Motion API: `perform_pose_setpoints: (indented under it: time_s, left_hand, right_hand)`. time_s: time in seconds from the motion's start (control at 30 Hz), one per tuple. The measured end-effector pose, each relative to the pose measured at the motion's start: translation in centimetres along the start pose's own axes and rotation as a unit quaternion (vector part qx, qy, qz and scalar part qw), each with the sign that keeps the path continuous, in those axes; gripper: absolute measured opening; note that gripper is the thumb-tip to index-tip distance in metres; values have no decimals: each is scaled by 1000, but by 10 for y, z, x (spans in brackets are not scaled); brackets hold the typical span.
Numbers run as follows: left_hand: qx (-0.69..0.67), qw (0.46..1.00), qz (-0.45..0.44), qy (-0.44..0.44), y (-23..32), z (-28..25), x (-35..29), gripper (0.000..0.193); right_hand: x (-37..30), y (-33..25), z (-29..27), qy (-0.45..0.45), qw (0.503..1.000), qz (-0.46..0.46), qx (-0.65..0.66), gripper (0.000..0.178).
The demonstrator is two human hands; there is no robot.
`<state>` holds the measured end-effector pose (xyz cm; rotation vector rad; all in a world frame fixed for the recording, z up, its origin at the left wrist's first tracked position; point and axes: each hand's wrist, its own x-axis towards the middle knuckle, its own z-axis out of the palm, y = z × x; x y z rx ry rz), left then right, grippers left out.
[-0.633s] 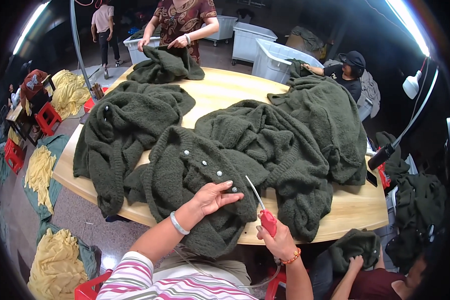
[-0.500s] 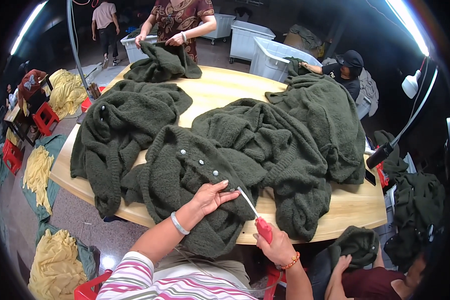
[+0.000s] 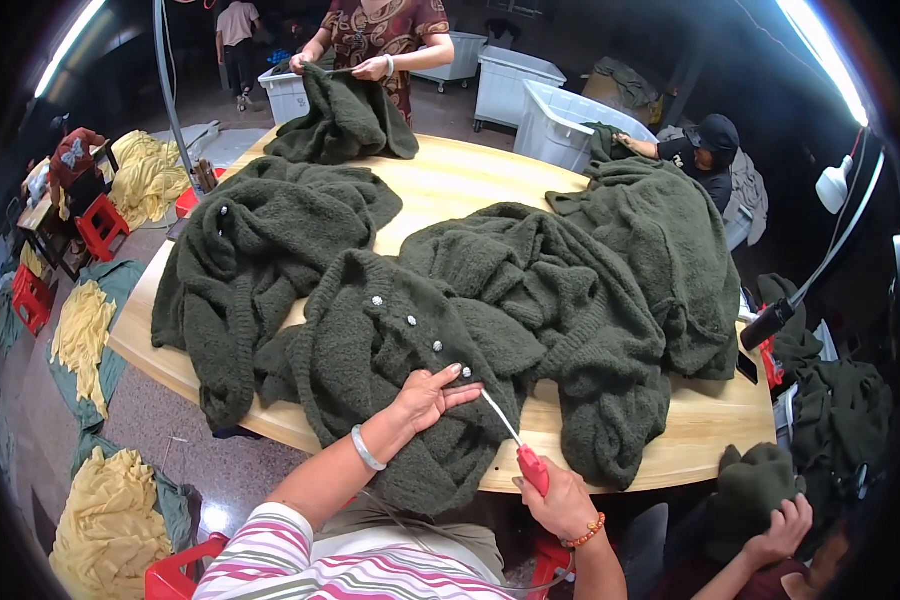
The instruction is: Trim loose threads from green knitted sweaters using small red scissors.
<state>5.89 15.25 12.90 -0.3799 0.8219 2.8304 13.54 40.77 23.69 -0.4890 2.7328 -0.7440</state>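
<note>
A dark green knit cardigan (image 3: 355, 340) lies bunched at the table's near edge, with several pale, shiny buttons (image 3: 412, 320) in a slanting row. My left hand (image 3: 430, 400), a pale bangle at its wrist, holds the knit beside the lowest visible button (image 3: 467, 372); thumb and fingertips are close together there. My right hand (image 3: 560, 500) is closed round the red handle of a tool (image 3: 533, 468) with a long, thin, pale shaft. The shaft's tip meets the cardigan at my left fingertips. What kind of tool it is I cannot make out.
More dark green knitwear (image 3: 540, 290) covers much of the wooden table (image 3: 460, 180). A person (image 3: 390, 45) handles a garment across it; others work at the right. A lamp arm (image 3: 765, 325) reaches in at the right edge. White bins (image 3: 515, 85) stand behind, yellow cloth piles (image 3: 110, 510) at left.
The view has shifted slightly, moving the scene right. The lowest button now shows beside my left thumb, and the tool tip sits a little lower. At lower right, a co-worker's hand and garment have moved.
</note>
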Motion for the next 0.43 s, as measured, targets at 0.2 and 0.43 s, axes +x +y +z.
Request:
perform_pose_setpoints:
  time_s: [0.2, 0.43]
  left_hand:
    - [-5, 1000, 3, -12, -1, -1, 1, 23]
    - [12, 999, 10, -51, -2, -3, -3, 30]
  right_hand:
    - [-11, 3, 0, 17, 999, 1, 43, 27]
    - [-12, 5, 8, -12, 999, 7, 29, 34]
